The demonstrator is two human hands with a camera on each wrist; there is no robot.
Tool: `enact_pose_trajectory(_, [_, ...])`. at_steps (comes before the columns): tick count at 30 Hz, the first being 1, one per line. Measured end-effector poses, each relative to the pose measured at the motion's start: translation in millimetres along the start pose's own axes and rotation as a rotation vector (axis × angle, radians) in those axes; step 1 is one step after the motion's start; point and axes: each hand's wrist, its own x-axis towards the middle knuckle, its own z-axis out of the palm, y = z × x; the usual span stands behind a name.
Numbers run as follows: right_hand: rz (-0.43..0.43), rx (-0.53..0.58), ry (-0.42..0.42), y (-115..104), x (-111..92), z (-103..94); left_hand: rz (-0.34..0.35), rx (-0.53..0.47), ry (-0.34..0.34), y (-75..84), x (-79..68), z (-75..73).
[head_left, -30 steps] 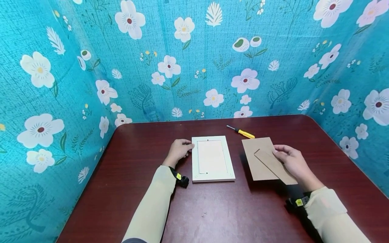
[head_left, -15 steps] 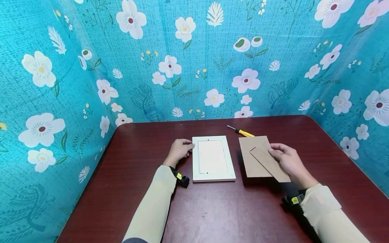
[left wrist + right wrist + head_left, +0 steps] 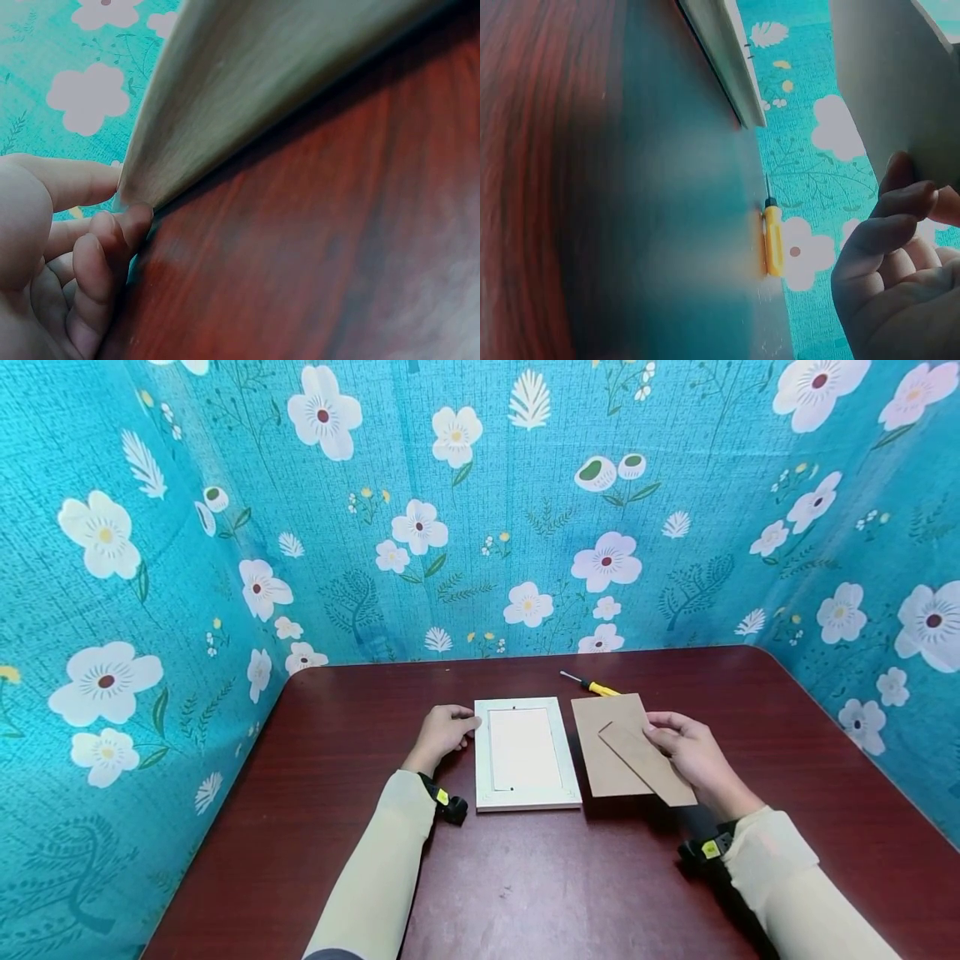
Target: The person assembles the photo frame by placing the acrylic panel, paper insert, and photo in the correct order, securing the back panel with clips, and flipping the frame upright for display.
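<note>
A white picture frame (image 3: 487, 758) lies face down or back up on the table, with a pale panel (image 3: 525, 748) in its middle; which face shows I cannot tell. My left hand (image 3: 442, 733) pinches its left edge, and the left wrist view shows the fingertips at the frame's side (image 3: 217, 90). My right hand (image 3: 693, 756) holds a brown backing board (image 3: 600, 768) by its right edge, thumb on top. A slanted stand leg (image 3: 648, 764) is on the board's upper face. The board hovers above the table, just right of the frame.
A yellow-handled screwdriver (image 3: 592, 684) lies behind the board, its handle end partly hidden in the head view. The dark red table (image 3: 337, 843) meets a blue flowered cloth (image 3: 480, 527) at the back and sides.
My right hand has moved left with the backing board, bringing it closer to the frame and over the screwdriver's handle end in view. The left hand and frame stay put.
</note>
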Motion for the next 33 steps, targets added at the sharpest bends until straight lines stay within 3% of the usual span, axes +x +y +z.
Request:
enact_pose_trajectory(20, [0.019, 0.036, -0.001, -6, 22, 33.4, 0.014, -0.025, -0.015, -0.8, -0.4, -0.9])
enact_pose_trajectory(33, [0.052, 0.138, -0.024, -1, 32, 51.7, 0.015, -0.025, -0.006, -1.6, 0.6, 0.2])
